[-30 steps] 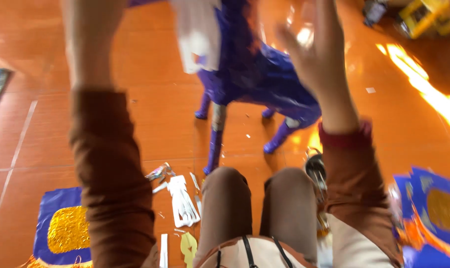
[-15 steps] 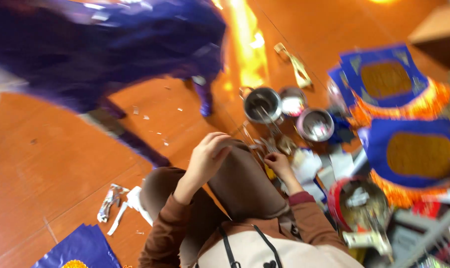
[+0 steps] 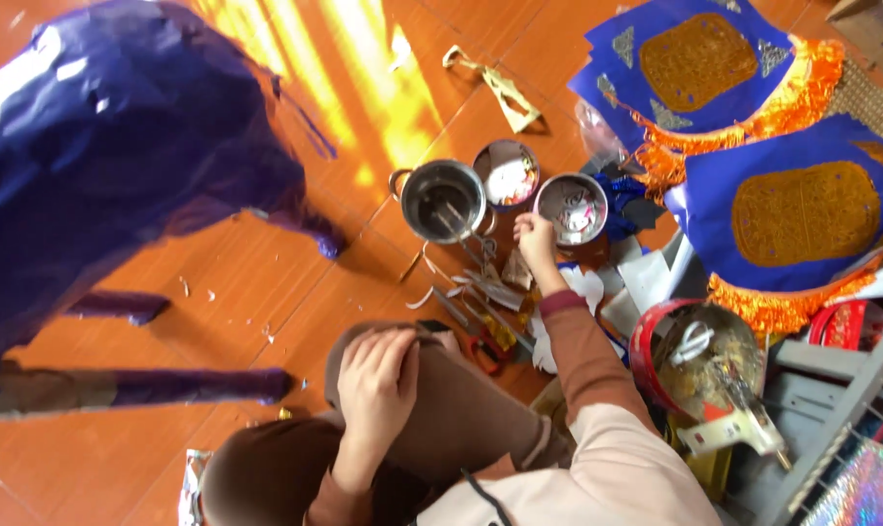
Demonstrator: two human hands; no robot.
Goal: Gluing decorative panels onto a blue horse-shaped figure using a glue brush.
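My left hand (image 3: 378, 375) lies flat on my brown-trousered knee (image 3: 461, 399) and holds nothing. My right hand (image 3: 537, 239) is stretched forward with its fingers curled at the near rim of a small metal bowl (image 3: 597, 200) holding paper bits. Whether the fingers pinch anything is hidden. Left of that hand stands a metal pot (image 3: 444, 200) with tools sticking out, and a second small bowl (image 3: 507, 173) sits behind it. A large purple paper animal figure (image 3: 120, 146) stands on the orange tile floor at the left.
Blue and gold paper panels with orange fringe (image 3: 802, 214) lie at the right. A red-rimmed tin (image 3: 656, 331) holding a glue gun (image 3: 733, 419) sits by my right side. Red-handled scissors (image 3: 480, 341), metal strips and paper scraps lie before my knees. A gold ribbon piece (image 3: 505, 88) lies farther off.
The view swung from the purple figure to the pots and panels. Both hands came down from the figure: the left onto my knee, the right reaching out to the small bowl.
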